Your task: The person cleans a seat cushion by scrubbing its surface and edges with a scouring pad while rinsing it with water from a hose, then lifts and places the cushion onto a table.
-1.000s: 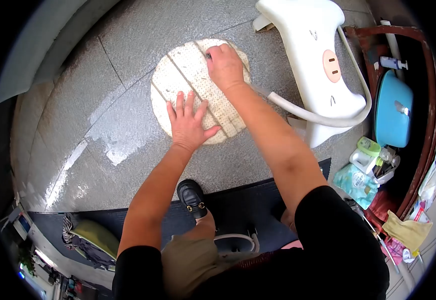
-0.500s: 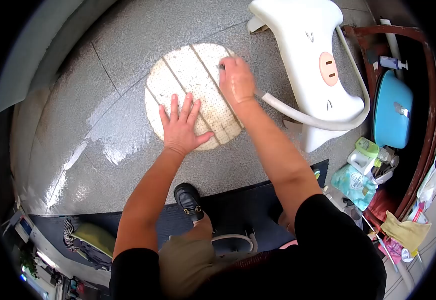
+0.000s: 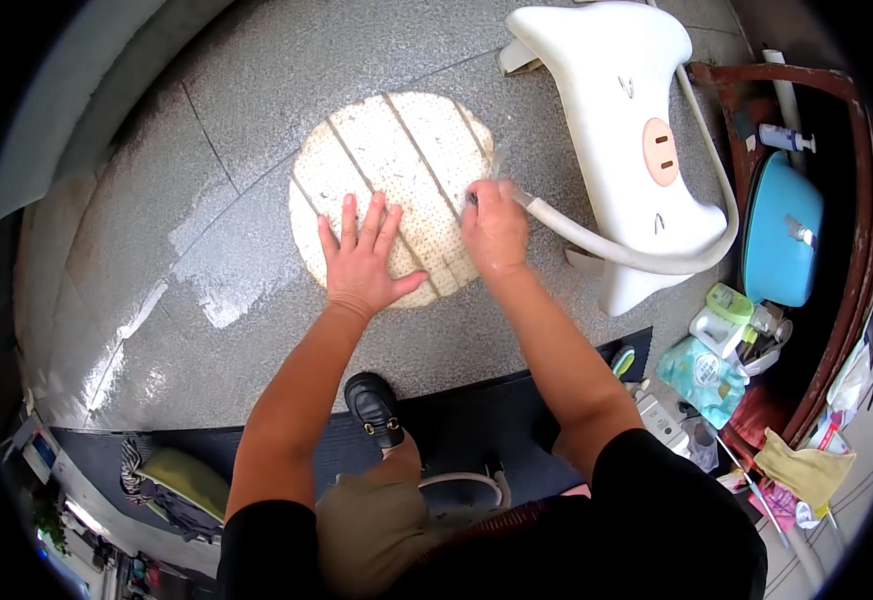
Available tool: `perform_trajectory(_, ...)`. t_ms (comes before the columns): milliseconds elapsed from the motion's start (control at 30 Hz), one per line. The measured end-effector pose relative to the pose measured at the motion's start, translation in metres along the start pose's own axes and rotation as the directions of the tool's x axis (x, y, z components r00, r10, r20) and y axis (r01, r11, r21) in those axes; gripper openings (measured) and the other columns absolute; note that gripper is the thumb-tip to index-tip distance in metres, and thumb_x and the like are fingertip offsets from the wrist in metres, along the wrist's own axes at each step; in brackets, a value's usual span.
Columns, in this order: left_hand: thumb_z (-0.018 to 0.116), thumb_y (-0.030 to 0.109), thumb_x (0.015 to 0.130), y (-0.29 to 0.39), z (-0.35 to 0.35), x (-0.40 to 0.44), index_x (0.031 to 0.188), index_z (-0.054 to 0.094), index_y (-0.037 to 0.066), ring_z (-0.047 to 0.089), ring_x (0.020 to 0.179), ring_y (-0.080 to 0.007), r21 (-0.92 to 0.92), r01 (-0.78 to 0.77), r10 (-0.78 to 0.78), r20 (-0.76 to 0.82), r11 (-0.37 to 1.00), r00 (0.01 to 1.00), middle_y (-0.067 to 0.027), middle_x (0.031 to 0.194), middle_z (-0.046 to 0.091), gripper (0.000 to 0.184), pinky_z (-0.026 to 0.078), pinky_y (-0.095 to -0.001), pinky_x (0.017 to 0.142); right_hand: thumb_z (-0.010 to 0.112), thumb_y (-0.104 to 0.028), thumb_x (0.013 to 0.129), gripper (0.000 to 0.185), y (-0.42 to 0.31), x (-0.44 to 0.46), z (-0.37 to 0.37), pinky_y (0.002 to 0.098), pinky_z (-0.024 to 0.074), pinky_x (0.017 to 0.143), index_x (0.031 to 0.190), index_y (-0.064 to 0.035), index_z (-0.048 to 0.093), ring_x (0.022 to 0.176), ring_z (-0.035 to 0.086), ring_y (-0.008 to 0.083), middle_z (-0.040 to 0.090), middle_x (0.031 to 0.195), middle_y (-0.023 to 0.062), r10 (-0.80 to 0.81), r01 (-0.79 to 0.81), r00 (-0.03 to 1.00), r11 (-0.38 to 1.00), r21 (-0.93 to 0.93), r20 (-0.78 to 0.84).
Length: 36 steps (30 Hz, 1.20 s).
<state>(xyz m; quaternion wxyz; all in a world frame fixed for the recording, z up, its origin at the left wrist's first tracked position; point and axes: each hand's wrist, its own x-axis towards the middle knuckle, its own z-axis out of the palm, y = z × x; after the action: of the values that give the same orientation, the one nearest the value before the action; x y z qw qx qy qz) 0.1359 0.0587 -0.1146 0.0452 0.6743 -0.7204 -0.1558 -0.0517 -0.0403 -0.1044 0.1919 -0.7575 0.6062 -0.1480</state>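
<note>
A round, cream, speckled panel [image 3: 392, 160] lies on the grey tiled floor [image 3: 297, 50] ahead, dark stripes slanting far-left to near-right. The left hand [image 3: 360, 270] spreads open on it — the right hand [image 3: 498, 232], at its right edge, grips something mostly hidden.

Right hand [image 3: 497, 228]: curled fingers hide most of a small dark object [image 3: 472, 198] | wooden rack [image 3: 868, 180]: interior lost in shadow | black mat [image 3: 477, 408]: partly covered by the person's body | lower-left clutter [image 3: 52, 515]: too small to identify
</note>
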Motion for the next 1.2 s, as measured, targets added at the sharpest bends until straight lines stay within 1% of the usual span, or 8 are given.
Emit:
perform_trajectory(167, 0.061, 0.077, 0.068, 0.001, -0.002, 0.001, 0.150, 0.034, 0.014, 0.009, 0.147, -0.0403, 0.049, -0.030, 0.030, -0.003, 0.998, 1.000, -0.0087, 0.160, 0.019, 0.107, 0.003, -0.0667, 0.112, 0.065, -0.006, 0.078, 0.019, -0.014, 0.066, 0.015, 0.0446, 0.0509, 0.078, 0.096, -0.0097, 0.062, 0.090, 0.060, 0.0339, 0.059, 0.096, 0.0143, -0.055, 0.057, 0.983, 0.998, 0.006, -0.175)
perform_trajectory(233, 0.060, 0.078, 0.068, 0.002, -0.003, 0.001, 0.150, 0.034, 0.014, 0.009, 0.147, -0.0400, 0.028, -0.018, 0.018, -0.017, 0.999, 1.000, -0.0086, 0.160, 0.018, 0.107, 0.003, -0.0665, 0.112, 0.065, -0.007, 0.077, 0.020, -0.027, 0.113, 0.031, 0.0447, 0.0507, 0.078, 0.097, -0.0086, 0.061, 0.088, 0.060, 0.0336, 0.060, 0.094, 0.0142, 0.065, -0.066, 0.951, 0.998, 0.008, -0.304)
perform_trajectory(467, 0.061, 0.076, 0.069, 0.002, -0.002, 0.002, 0.149, 0.034, 0.013, 0.009, 0.147, -0.0405, -0.007, 0.030, -0.030, 0.035, 1.000, 0.999, -0.0088, 0.160, 0.019, 0.106, 0.003, -0.0664, 0.112, 0.062, -0.005, 0.080, 0.018, -0.008, 0.029, 0.001, 0.0439, 0.0510, 0.077, 0.098, -0.0066, 0.061, 0.086, 0.061, 0.0350, 0.060, 0.090, 0.0165, -0.111, 0.107, 0.992, 0.992, -0.059, -0.060)
perform_trajectory(633, 0.064, 0.076, 0.066, 0.002, -0.003, 0.002, 0.149, 0.034, 0.013, 0.010, 0.147, -0.0405, 0.012, -0.024, 0.025, -0.030, 1.000, 0.999, -0.0090, 0.160, 0.019, 0.108, 0.003, -0.0658, 0.112, 0.063, -0.006, 0.079, 0.019, -0.039, 0.137, 0.035, 0.0440, 0.0511, 0.077, 0.098, -0.0078, 0.062, 0.088, 0.061, 0.0352, 0.061, 0.094, 0.0163, 0.049, -0.063, 0.976, 0.996, -0.058, -0.214)
perform_trajectory(867, 0.064, 0.075, 0.066, 0.002, -0.001, 0.002, 0.149, 0.034, 0.014, 0.010, 0.147, -0.0409, -0.031, 0.007, -0.008, -0.012, 0.999, 1.000, -0.0088, 0.160, 0.020, 0.108, 0.003, -0.0668, 0.112, 0.064, -0.008, 0.080, 0.018, -0.018, 0.038, 0.004, 0.0438, 0.0509, 0.078, 0.098, -0.0117, 0.062, 0.090, 0.061, 0.0340, 0.061, 0.097, 0.0130, 0.012, -0.011, 1.000, 0.995, -0.102, 0.013)
perform_trajectory(1000, 0.063, 0.075, 0.067, 0.002, -0.001, 0.003, 0.149, 0.035, 0.013, 0.010, 0.147, -0.0411, 0.010, -0.010, 0.010, -0.044, 1.000, 0.999, -0.0084, 0.160, 0.020, 0.107, 0.003, -0.0677, 0.111, 0.064, -0.003, 0.078, 0.020, -0.048, 0.127, 0.043, 0.0443, 0.0513, 0.076, 0.096, -0.0101, 0.064, 0.087, 0.061, 0.0329, 0.061, 0.092, 0.0140, -0.008, 0.018, 0.952, 0.999, 0.029, -0.306)
perform_trajectory(1067, 0.063, 0.074, 0.067, 0.004, -0.003, 0.003, 0.148, 0.036, 0.012, 0.010, 0.147, -0.0415, 0.001, 0.006, -0.006, 0.000, 1.000, 1.000, -0.0083, 0.160, 0.021, 0.105, 0.004, -0.0687, 0.110, 0.064, -0.002, 0.076, 0.022, -0.091, 0.148, 0.060, 0.0446, 0.0515, 0.076, 0.097, -0.0095, 0.064, 0.087, 0.062, 0.0322, 0.062, 0.092, 0.0146, -0.011, 0.023, 0.973, 0.999, 0.049, -0.229)
perform_trajectory(1200, 0.059, 0.079, 0.067, 0.004, 0.004, 0.004, 0.149, 0.037, 0.016, 0.011, 0.147, -0.0399, 0.063, 0.044, -0.050, 0.105, 0.997, 0.993, -0.0073, 0.159, 0.022, 0.106, 0.004, -0.0694, 0.110, 0.063, -0.001, 0.075, 0.021, -0.159, 0.104, 0.096, 0.0432, 0.0527, 0.075, 0.094, -0.0080, 0.063, 0.089, 0.063, 0.0316, 0.062, 0.092, 0.0147, -0.573, 0.554, 0.817, 0.813, 0.179, 0.071)
